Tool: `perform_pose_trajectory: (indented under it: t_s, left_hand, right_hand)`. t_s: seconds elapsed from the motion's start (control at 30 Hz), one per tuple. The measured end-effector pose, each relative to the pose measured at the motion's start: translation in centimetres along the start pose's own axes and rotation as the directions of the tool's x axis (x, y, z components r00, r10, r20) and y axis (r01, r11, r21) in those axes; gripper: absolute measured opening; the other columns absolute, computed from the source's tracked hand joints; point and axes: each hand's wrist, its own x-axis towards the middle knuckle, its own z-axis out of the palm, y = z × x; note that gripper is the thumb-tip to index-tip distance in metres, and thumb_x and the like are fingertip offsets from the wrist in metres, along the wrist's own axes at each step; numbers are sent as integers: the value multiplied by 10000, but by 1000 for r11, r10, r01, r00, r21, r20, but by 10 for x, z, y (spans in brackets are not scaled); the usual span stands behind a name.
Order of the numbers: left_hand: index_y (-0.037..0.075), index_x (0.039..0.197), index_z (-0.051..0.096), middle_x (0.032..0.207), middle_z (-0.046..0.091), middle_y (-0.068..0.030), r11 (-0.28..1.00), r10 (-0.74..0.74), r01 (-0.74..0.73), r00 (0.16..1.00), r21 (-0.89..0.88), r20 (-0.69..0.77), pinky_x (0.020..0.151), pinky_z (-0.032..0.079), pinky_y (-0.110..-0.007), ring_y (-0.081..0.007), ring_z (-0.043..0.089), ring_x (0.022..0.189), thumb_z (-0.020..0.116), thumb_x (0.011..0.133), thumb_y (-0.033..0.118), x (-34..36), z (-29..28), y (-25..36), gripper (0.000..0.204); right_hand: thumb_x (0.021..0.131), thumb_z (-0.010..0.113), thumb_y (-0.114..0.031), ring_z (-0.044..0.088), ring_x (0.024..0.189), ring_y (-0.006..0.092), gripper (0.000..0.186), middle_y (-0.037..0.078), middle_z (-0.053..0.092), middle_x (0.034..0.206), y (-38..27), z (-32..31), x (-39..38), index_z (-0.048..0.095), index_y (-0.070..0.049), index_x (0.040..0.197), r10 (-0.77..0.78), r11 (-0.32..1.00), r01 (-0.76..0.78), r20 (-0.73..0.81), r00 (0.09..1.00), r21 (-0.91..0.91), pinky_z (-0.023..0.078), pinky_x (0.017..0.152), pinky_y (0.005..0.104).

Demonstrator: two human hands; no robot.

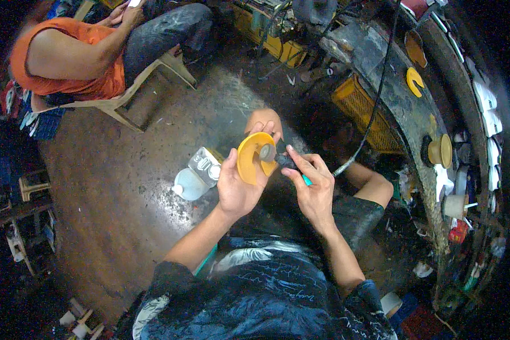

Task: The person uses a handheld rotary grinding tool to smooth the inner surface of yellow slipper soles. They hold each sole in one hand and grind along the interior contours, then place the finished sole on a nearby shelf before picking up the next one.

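Observation:
My left hand [237, 192] holds a yellow, curved disc with a slot cut into it [247, 161], tilted on edge above my lap. My right hand [315, 191] grips a rotary grinder handpiece [288, 162], dark at the front with a teal part behind. Its round grey grinding head [267, 152] sits at the disc's slot; whether it touches the edge I cannot tell. From the handpiece a dark cable [374, 107] runs up to the right.
A bottle of pale liquid [191, 184] and a clear container [205, 163] stand left of my hands. A person in orange [96, 56] sits on a chair [116, 107] at upper left. At right, a long bench [374, 62] bears a similar yellow disc [415, 82]; a yellow crate [365, 113] is beneath.

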Motion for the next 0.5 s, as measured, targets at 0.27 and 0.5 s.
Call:
perform_pose_trajectory:
  t_s: [0.27,0.5]
  left_hand:
    - [40,1707,292,1799,248,-180,1000,-23,23,1000,12,3,1376,166,-482,-354,230,1667,282,1160,471,-2,-1,-7,697]
    - [27,1696,302,1786,272,-197,998,-58,57,997,-17,-47,1374,192,-474,-356,251,1660,254,1165,463,-5,2,-4,689]
  right_hand:
    - [884,862,-92,669,911,236,537,127,709,1043,1,4,-5,761,-152,1408,-15,1000,15,34,999,-3,537,813,350]
    - [825,710,88,689,922,284,662,133,677,1068,4,4,-4,765,-209,1414,-50,998,52,31,998,-36,572,821,372]
